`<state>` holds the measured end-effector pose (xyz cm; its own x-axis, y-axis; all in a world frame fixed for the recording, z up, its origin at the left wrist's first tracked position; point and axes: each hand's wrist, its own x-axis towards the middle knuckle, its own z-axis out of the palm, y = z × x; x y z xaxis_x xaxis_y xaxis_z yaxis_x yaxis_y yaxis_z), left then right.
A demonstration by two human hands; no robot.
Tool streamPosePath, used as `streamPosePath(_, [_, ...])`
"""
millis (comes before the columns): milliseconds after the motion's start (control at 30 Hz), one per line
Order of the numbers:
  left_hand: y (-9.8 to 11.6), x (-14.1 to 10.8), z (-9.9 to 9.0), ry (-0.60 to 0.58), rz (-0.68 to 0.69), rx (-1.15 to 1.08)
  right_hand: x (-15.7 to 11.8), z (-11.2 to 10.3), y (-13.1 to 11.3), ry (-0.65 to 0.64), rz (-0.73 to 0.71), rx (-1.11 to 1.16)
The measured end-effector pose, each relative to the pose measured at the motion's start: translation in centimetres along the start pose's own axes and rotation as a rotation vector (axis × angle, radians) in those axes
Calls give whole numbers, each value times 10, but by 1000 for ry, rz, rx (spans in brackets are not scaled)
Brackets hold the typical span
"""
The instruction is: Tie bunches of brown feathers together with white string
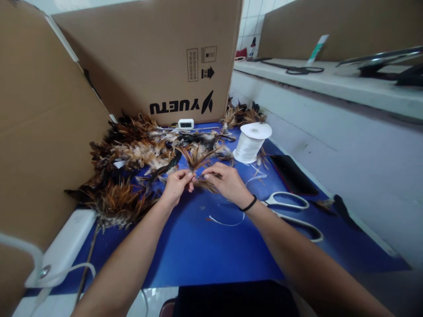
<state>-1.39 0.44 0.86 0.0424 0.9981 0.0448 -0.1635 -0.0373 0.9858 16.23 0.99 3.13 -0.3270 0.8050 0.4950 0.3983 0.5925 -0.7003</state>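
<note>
A small tuft of brown feathers (194, 158) stands up from the pinched fingertips of my left hand (176, 187), above the middle of the blue tabletop (188, 246). My right hand (228, 182), with a black band at the wrist, is closed beside it, fingertips nearly meeting the left ones. More brown feather tips (206, 185) show under the right fingers, which pinch a feather near the tuft's base; the exact grip is partly hidden. Heaps of brown, black and cream feathers (122, 202) lie left of and behind my hands.
Behind my right hand stands a white ribbon spool (249, 145), its loose ribbon (228, 224) trailing forward. White-handled scissors (291, 200) lie partly under my right forearm, near a dark phone (294, 174). Cardboard boxes (132, 57) wall the back and left. A white power strip (66, 242) sits left.
</note>
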Motion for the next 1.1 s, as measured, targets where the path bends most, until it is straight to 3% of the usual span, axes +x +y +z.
streamPosePath(200, [-3, 0, -1, -55, -55, -10, -2, -2, -7, 94, -217, -249])
streamPosePath(400, [-2, -1, -1, -70, -82, -17, -3, -1, -6, 73, -237, -413])
streamPosePath(1100, [2, -3, 2, -125, -121, 9, -4, -1, -7, 26, -351, -595])
